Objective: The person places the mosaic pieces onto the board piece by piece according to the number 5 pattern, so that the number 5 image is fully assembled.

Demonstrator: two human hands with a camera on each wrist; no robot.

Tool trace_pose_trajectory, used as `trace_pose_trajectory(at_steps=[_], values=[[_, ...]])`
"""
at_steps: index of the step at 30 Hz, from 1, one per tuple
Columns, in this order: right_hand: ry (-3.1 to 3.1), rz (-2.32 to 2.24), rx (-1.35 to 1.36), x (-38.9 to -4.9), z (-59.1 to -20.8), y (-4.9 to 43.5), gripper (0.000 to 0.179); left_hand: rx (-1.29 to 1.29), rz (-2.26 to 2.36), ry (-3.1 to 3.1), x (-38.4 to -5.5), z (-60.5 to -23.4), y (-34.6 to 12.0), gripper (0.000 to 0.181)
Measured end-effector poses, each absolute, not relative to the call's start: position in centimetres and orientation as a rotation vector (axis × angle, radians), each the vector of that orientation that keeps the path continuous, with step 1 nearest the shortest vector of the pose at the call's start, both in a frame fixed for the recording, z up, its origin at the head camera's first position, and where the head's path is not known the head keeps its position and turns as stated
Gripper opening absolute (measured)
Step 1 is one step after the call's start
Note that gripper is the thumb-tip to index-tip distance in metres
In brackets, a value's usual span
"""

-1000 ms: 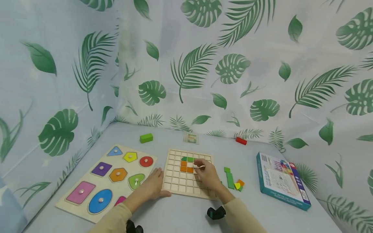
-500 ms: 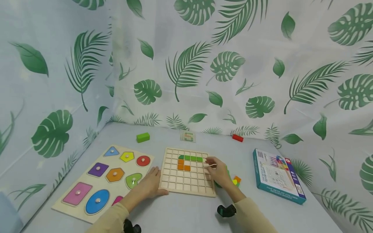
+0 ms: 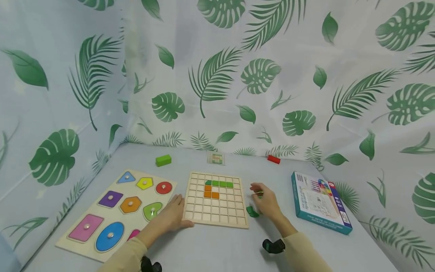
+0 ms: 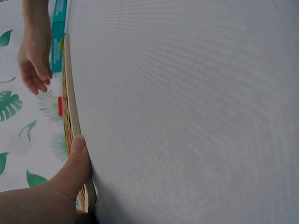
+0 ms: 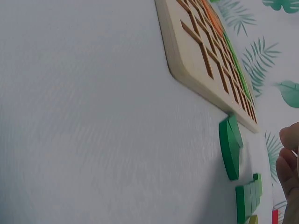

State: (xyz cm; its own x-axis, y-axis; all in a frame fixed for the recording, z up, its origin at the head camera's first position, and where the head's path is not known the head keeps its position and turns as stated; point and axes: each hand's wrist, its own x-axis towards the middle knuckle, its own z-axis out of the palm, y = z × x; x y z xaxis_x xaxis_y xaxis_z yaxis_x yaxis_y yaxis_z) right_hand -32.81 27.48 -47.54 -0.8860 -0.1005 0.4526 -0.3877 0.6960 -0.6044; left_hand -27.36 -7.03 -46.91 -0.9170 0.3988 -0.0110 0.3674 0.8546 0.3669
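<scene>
While the grid board (image 3: 217,209) has few coloured pieces (image 3: 217,184) and mostly unfilled squares, the left hand (image 3: 173,214) touches its edge straight-fingered, and the right hand (image 3: 267,201), loosely bent, seems empty.

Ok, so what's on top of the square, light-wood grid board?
A row of flat green tiles and, on its near side, flat orange tiles in an L shape. The part of the board beneath those tiles is covered and cannot be seen.

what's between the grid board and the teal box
In the head view, the right hand and green pieces are between the grid board and teal box; the hand hides part of that stretch.
</scene>
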Motion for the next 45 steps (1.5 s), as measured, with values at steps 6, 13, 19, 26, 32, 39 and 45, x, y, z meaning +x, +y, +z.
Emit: trace_pose_trajectory(at_steps=[6,13,19,26,32,39,45], values=[[-2.524,0.99,0.358,-32.8,-47.2,28.7,0.033,0.584,0.552,2.943,-27.6,-46.6,-7.1,0.092],[-2.578,0.997,0.298,-32.6,-47.4,30.3,0.035,0.57,0.579,2.944,-27.8,-46.5,-7.3,0.092],[-2.625,0.966,0.256,-32.1,-47.5,31.4,0.034,0.583,0.574,2.946,-27.8,-46.6,-7.3,0.093],[-2.646,0.984,0.227,-31.6,-47.9,32.4,0.034,0.599,0.567,2.948,-27.8,-46.6,-7.3,0.093],[-2.716,0.991,0.194,-31.1,-48.0,33.6,0.036,0.602,0.564,2.953,-27.8,-46.7,-7.1,0.093],[-2.762,0.97,0.287,-30.4,-48.0,34.4,0.044,0.596,0.585,2.951,-27.6,-46.7,-7.1,0.092],[-2.788,0.955,0.234,-29.6,-48.4,34.7,0.047,0.596,0.581,2.937,-27.4,-46.8,-7.0,0.092]])
